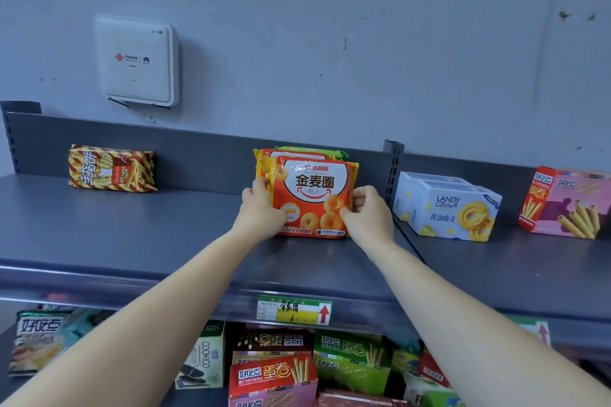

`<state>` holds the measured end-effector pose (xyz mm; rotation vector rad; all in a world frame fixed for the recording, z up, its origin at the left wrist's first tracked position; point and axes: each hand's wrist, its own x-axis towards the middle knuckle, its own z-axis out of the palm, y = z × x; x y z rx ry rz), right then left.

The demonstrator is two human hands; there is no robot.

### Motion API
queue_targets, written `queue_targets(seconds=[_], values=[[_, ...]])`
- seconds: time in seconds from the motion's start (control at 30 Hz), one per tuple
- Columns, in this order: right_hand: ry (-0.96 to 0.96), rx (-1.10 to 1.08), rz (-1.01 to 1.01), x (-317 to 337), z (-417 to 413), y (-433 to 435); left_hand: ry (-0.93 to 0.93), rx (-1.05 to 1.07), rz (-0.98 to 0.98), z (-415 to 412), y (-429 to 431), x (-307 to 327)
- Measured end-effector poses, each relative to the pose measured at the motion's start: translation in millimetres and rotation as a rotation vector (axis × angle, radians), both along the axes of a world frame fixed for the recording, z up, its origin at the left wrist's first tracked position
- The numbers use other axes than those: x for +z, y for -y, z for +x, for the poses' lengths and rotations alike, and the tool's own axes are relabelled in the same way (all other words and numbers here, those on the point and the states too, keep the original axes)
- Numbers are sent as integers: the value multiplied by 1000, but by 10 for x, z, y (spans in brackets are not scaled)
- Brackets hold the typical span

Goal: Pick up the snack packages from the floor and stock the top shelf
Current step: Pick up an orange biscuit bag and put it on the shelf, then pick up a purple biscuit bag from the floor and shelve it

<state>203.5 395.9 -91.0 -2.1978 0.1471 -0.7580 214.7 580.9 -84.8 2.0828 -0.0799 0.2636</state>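
Grey wall [330, 43] behind a grey top shelf [132, 235], seen from the head camera. Lower shelf, below the front edge: crowded snack boxes [274, 370], red, green and white. Both forearms reach up over the shelf edge to the orange snack package [314, 195], which stands upright at mid-shelf, its base on the shelf surface, leaning against similar packages [297, 152] stacked just behind it. Left hand [261, 208]: fingers curled round the package's left edge, gripping it. Right hand [367, 211]: fingers and thumb pinching the package's lower right edge. Right of the upright divider: white biscuit boxes [453, 208], then a pink box [568, 201] at the frame edge. Far left: a striped yellow-red package [110, 168], well apart from the others. White router [137, 59] mounted on the wall. Green-yellow price label [294, 309] with a red arrow on the shelf's front edge.
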Motion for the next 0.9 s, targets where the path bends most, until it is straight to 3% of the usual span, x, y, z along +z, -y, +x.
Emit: queue_targets(seconds=[0.3,0.6,0.9], values=[[-68,-92,-172,44,-545,295,257,59,240,-409,241,106],[-25,-252,-291,109,-1590,1052,457,-247,361,-1163,1085,156],[-3,-489,-388,-114,-3439,1995,539,-499,348,-2508,2287,-119]])
